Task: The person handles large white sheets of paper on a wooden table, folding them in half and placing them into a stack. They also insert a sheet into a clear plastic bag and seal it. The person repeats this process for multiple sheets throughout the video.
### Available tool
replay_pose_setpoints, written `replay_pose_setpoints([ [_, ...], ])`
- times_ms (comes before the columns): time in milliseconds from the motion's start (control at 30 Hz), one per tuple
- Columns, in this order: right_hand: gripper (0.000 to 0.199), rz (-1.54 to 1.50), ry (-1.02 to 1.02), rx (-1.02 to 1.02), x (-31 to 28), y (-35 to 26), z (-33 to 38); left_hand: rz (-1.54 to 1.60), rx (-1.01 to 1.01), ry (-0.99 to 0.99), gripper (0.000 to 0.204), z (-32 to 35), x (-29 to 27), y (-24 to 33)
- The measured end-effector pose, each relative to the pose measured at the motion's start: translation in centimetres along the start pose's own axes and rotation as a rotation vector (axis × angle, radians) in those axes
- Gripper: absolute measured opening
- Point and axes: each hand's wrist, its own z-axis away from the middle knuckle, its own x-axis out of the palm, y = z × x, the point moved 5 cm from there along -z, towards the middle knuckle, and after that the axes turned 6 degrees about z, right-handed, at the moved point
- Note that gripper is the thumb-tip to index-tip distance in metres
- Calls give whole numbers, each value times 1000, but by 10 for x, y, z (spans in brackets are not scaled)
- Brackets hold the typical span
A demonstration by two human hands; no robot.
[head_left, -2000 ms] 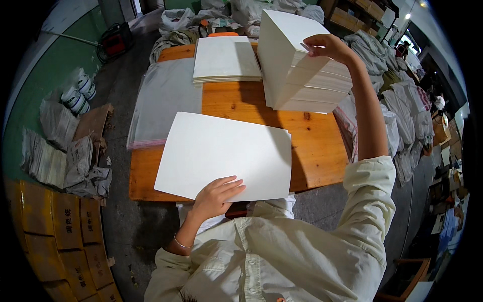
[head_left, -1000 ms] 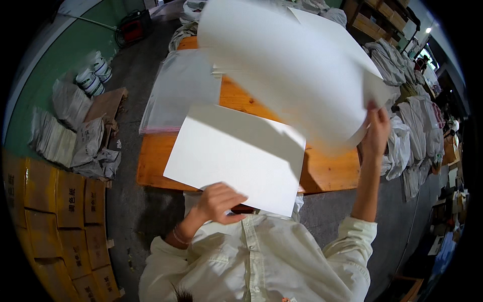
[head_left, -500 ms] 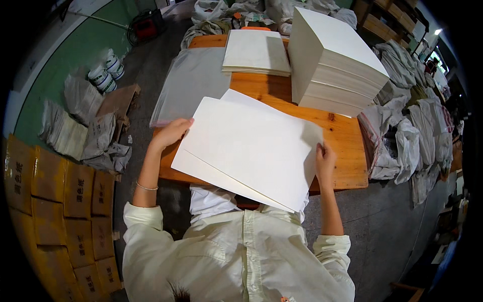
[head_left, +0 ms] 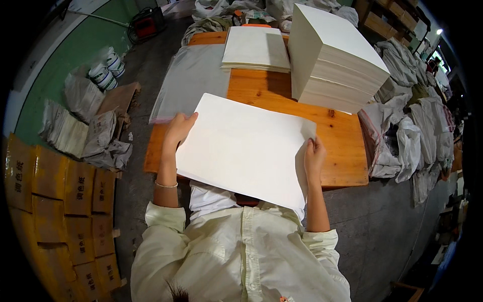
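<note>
Between my hands, over the near edge of the wooden table (head_left: 342, 151), I hold white paper sheets (head_left: 241, 151) tilted a little. They look lined up, and I cannot tell how many there are. My left hand (head_left: 179, 128) is closed on their left edge, thumb on top. On the right edge, my right hand (head_left: 315, 151) pinches near the upper corner, where the paper curls slightly. Beyond them stands a tall stack of white paper (head_left: 334, 63) on the table's right. A lower paper stack (head_left: 256, 49) lies at the far middle, beside clear plastic sleeves (head_left: 188, 80) on the left.
Cardboard boxes (head_left: 75, 216) are piled on the floor at the left. Wrapped paper bundles (head_left: 63, 128) and white buckets (head_left: 103, 77) stand by the green wall. Pale sacks (head_left: 402, 133) crowd the table's right side, and more bags (head_left: 211, 10) lie behind it.
The sheets were fanned apart with offset edges and now lie nearly flush. Both my hands have moved inward, closer together.
</note>
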Motion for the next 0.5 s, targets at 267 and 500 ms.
replay_pose_setpoints([
  [267,51,195,81,-196,-4,-10,-3,178,98,-144,30,13,8,21],
  [500,86,-160,-99,65,-16,15,-11,694,369,11,24,64,-14,33],
])
